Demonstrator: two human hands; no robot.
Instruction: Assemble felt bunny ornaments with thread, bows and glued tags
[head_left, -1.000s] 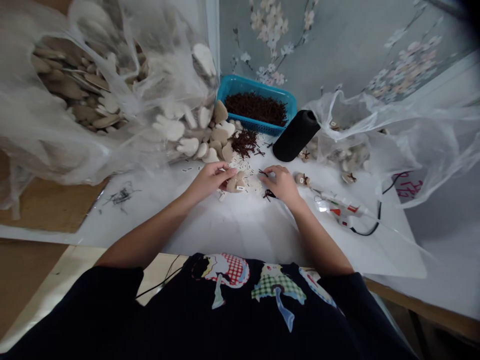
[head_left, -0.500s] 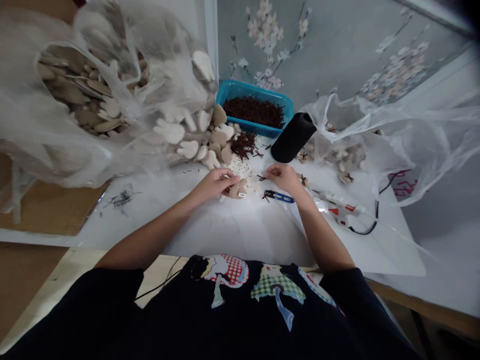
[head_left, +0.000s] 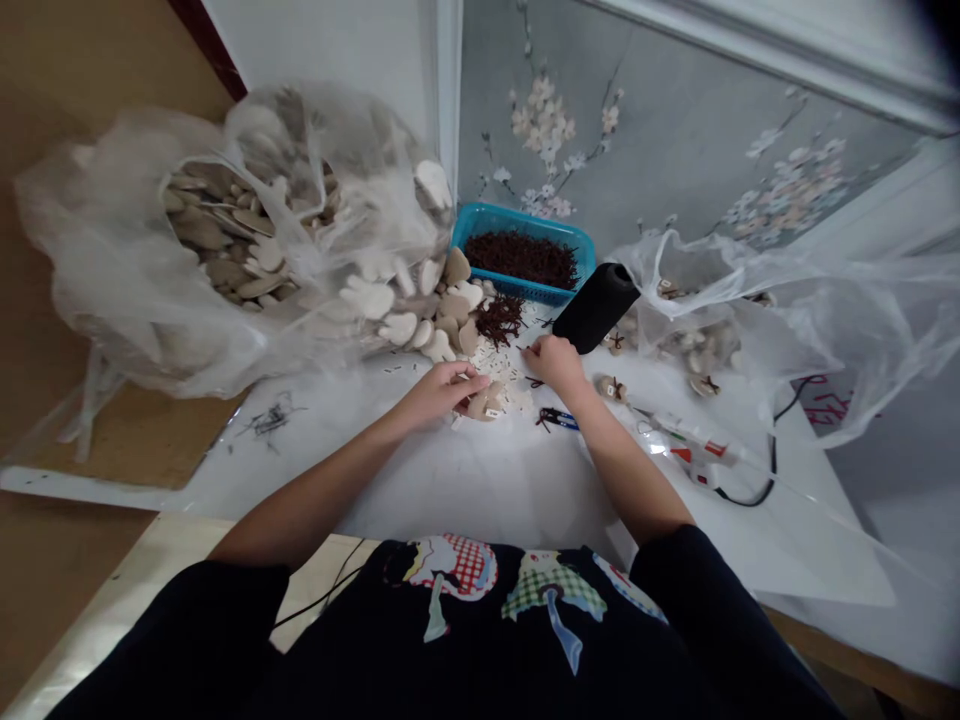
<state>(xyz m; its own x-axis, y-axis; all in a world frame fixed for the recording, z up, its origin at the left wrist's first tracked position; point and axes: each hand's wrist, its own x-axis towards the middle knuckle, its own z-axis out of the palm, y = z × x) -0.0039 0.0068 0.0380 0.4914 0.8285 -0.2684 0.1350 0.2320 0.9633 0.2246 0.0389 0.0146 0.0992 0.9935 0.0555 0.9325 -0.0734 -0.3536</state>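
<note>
Between the bench's (head_left: 450, 490) front edge and blue basket (head_left: 525, 216): tagged beige piece (head_left: 487, 403) | your left hand (head_left: 448, 386) pinches it | your right hand (head_left: 555, 362), near a dark bow (head_left: 533, 382), grip: cannot tell | pinch the rim lightly, label uncovered.

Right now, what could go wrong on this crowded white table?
The right hand is close beside the tall black cylinder and might knock it over. The white glue gun with an orange trigger lies near the right forearm; if hot, it could burn. The left hand might scatter the small white labels beside it.
</note>
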